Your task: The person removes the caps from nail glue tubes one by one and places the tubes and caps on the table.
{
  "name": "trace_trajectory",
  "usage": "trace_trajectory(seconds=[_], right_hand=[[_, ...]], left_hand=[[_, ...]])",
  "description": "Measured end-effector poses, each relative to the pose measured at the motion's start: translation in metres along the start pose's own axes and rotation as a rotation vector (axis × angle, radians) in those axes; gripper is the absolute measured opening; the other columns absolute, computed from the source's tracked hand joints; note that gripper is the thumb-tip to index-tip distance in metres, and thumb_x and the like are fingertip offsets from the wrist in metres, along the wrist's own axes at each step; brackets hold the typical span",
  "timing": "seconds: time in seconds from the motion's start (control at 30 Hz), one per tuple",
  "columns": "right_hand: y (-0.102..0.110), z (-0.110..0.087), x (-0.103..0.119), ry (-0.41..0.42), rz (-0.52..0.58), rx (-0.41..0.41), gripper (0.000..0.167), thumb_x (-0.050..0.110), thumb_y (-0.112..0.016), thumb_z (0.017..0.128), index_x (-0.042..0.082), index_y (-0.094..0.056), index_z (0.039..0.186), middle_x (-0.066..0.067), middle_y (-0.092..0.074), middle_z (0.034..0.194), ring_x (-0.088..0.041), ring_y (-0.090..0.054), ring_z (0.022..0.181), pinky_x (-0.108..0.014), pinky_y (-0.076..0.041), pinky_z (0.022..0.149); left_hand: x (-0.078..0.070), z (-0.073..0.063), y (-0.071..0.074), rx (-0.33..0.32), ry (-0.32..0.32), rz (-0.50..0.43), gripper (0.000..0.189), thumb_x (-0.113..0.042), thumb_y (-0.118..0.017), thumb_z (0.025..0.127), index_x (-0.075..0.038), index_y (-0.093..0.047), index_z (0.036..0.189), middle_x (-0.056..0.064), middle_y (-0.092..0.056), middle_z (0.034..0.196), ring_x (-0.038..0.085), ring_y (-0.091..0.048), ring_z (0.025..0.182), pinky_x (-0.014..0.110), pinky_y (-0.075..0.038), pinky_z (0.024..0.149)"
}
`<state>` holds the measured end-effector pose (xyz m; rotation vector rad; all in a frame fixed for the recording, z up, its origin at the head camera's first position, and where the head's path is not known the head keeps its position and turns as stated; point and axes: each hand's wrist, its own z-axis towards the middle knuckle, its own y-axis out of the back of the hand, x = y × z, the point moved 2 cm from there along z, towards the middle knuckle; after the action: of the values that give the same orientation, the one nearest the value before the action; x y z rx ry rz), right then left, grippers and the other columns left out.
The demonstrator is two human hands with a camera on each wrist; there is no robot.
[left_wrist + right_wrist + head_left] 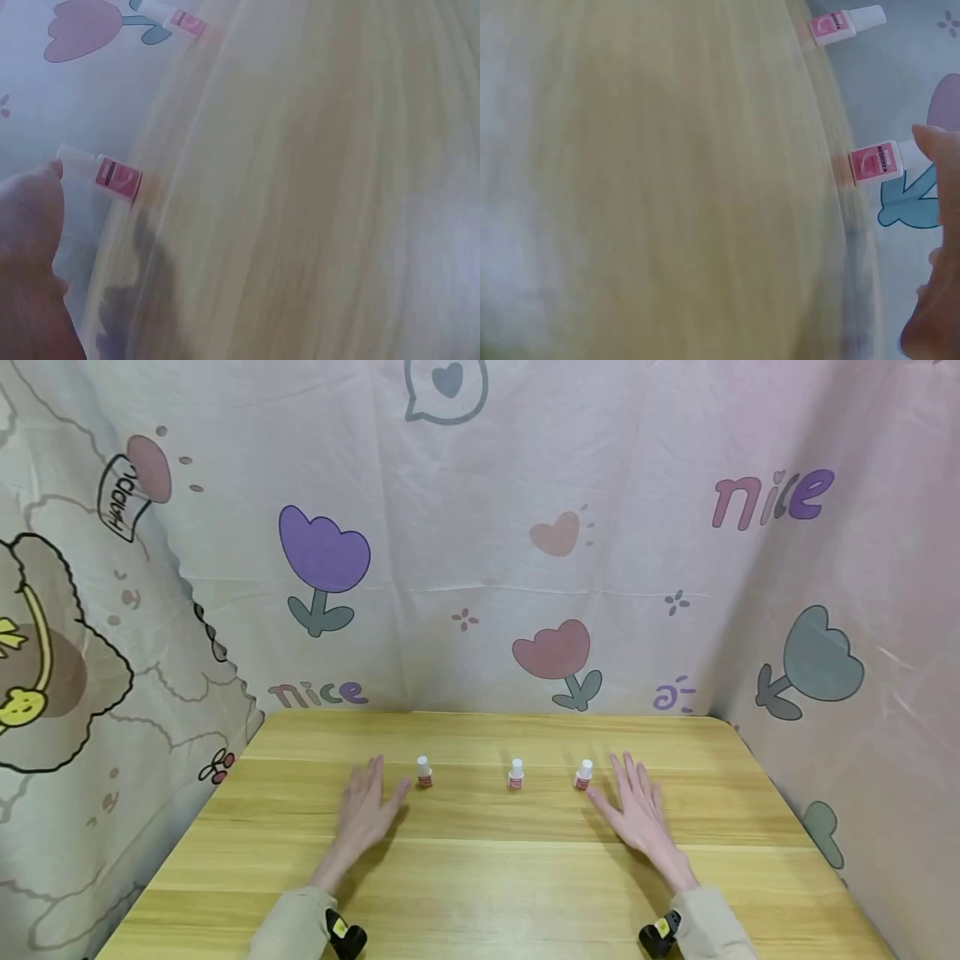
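Observation:
Three small white-capped bottles with pink-red labels stand upright in a loose row across the table. The left bottle (424, 772) is just right of my left hand (366, 810), whose fingers are spread. In the middle stands another bottle (516, 775), apart from both hands. Close to the thumb of my right hand (636, 806) is the right bottle (582, 775); whether they touch I cannot tell. That hand also has its fingers spread and holds nothing. The left wrist view shows the label of the left bottle (118, 178), and the right wrist view that of the right bottle (876, 163).
The bottles stand on a light wooden table (480, 877). Behind it hangs a pale printed cloth (450, 527) with flowers and words, and a similar cloth covers the left side. Black wrist cameras (347, 937) sit at the cuffs of beige sleeves (292, 927).

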<state>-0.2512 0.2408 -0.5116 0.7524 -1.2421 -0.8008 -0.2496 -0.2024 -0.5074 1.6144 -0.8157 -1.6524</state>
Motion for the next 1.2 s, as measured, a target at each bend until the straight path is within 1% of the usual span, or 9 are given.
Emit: trace_trajectory(seconds=[0.13, 0.27, 0.4, 0.53, 0.73, 0.83, 1.0, 1.07, 1.2], right_hand=[[-0.001, 0.000, 0.000, -0.004, 0.155, -0.038, 0.085, 0.051, -0.055, 0.099, 0.007, -0.016, 0.160, -0.027, -0.008, 0.167, -0.052, -0.012, 0.152, -0.074, -0.012, 0.117], [-0.002, -0.001, 0.002, -0.043, 0.293, -0.079, 0.080, 0.045, -0.063, 0.096, 0.005, -0.028, 0.156, -0.027, -0.027, 0.161, -0.047, -0.031, 0.146, -0.071, -0.028, 0.114], [-0.004, -0.001, 0.004, -0.092, 0.387, -0.111, 0.070, 0.040, -0.070, 0.094, 0.002, -0.041, 0.145, -0.024, -0.045, 0.147, -0.043, -0.046, 0.135, -0.061, -0.038, 0.112], [-0.006, -0.001, 0.006, -0.100, 0.462, -0.145, 0.060, 0.029, -0.074, 0.092, -0.002, -0.048, 0.136, -0.024, -0.054, 0.136, -0.041, -0.055, 0.126, -0.054, -0.043, 0.112], [-0.009, -0.001, 0.007, -0.097, 0.467, -0.187, 0.047, 0.021, -0.076, 0.090, -0.002, -0.057, 0.126, -0.020, -0.064, 0.121, -0.032, -0.061, 0.112, -0.041, -0.050, 0.103], [-0.010, -0.002, 0.007, -0.101, 0.473, -0.199, 0.044, 0.019, -0.077, 0.089, -0.002, -0.059, 0.123, -0.020, -0.065, 0.117, -0.030, -0.061, 0.109, -0.032, -0.050, 0.098], [-0.010, -0.004, 0.010, -0.094, 0.498, -0.209, 0.039, 0.017, -0.077, 0.089, -0.003, -0.062, 0.120, -0.020, -0.066, 0.116, -0.029, -0.061, 0.106, -0.022, -0.052, 0.093], [-0.011, -0.004, 0.010, -0.092, 0.506, -0.216, 0.038, 0.016, -0.077, 0.089, -0.003, -0.063, 0.118, -0.020, -0.066, 0.115, -0.027, -0.061, 0.104, -0.020, -0.052, 0.091], [-0.012, -0.005, 0.011, -0.098, 0.504, -0.239, 0.035, 0.014, -0.079, 0.087, -0.003, -0.065, 0.114, -0.019, -0.067, 0.112, -0.018, -0.061, 0.097, -0.018, -0.051, 0.087]], left_hand=[[-0.006, 0.004, -0.005, 0.026, 0.004, -0.217, 0.091, -0.060, -0.045, 0.101, -0.003, -0.008, 0.161, 0.027, -0.007, 0.167, 0.047, -0.004, 0.155, 0.065, -0.006, 0.123], [-0.013, 0.008, -0.010, 0.019, 0.000, -0.378, 0.094, -0.051, -0.063, 0.095, -0.002, -0.016, 0.160, 0.025, -0.021, 0.165, 0.044, -0.024, 0.152, 0.061, -0.020, 0.122], [-0.018, 0.013, -0.016, -0.040, -0.029, -0.455, 0.085, -0.033, -0.076, 0.090, 0.001, -0.031, 0.154, 0.024, -0.040, 0.157, 0.042, -0.040, 0.145, 0.057, -0.029, 0.121], [-0.020, 0.018, -0.021, -0.109, -0.059, -0.518, 0.070, -0.018, -0.081, 0.085, 0.003, -0.048, 0.143, 0.025, -0.055, 0.144, 0.042, -0.054, 0.134, 0.053, -0.039, 0.116], [-0.027, 0.023, -0.023, -0.170, -0.069, -0.574, 0.050, -0.008, -0.082, 0.082, 0.004, -0.062, 0.127, 0.023, -0.068, 0.125, 0.038, -0.065, 0.117, 0.047, -0.051, 0.105], [-0.030, 0.024, -0.024, -0.197, -0.067, -0.565, 0.043, -0.005, -0.083, 0.081, 0.004, -0.067, 0.120, 0.023, -0.072, 0.117, 0.037, -0.069, 0.109, 0.046, -0.054, 0.100], [-0.031, 0.025, -0.025, -0.238, -0.048, -0.532, 0.037, -0.004, -0.083, 0.080, 0.003, -0.070, 0.115, 0.022, -0.075, 0.109, 0.034, -0.073, 0.099, 0.043, -0.059, 0.090], [-0.032, 0.025, -0.025, -0.252, -0.039, -0.517, 0.036, -0.005, -0.083, 0.080, 0.003, -0.071, 0.114, 0.022, -0.075, 0.107, 0.033, -0.073, 0.096, 0.038, -0.060, 0.087], [-0.031, 0.025, -0.026, -0.272, -0.033, -0.503, 0.032, -0.005, -0.084, 0.080, 0.003, -0.073, 0.109, 0.021, -0.076, 0.103, 0.030, -0.073, 0.092, 0.022, -0.058, 0.078]])
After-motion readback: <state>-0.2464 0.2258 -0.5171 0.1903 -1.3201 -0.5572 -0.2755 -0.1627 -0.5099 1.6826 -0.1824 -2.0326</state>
